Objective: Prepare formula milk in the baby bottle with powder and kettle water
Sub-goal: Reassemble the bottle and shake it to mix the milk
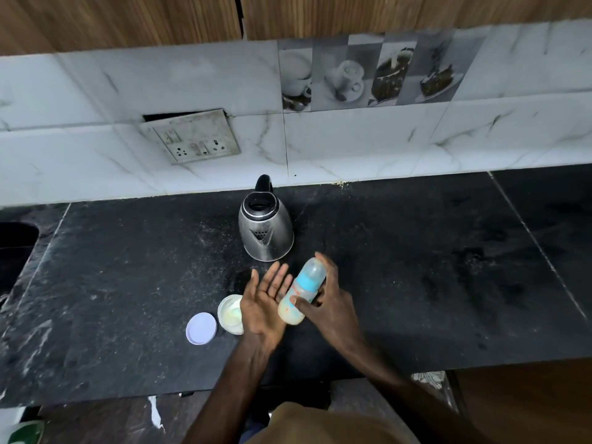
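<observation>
So the right hand is gripping the baby bottle round its body, tilting it with the capped end toward the kettle, about mid-tabletop. The left hand is lying open, palm up, right beside the bottle. The kettle's sitting nearer the back edge, lid up. The open powder tub and its lilac lid are sitting just left of that hand.

Black speckled stone countertop carrying three things.
A steel electric kettle stands upright toward the tiled wall; nearer the front edge sits an open white powder tub, with a round pale lid lying flat just beside its left.
</observation>
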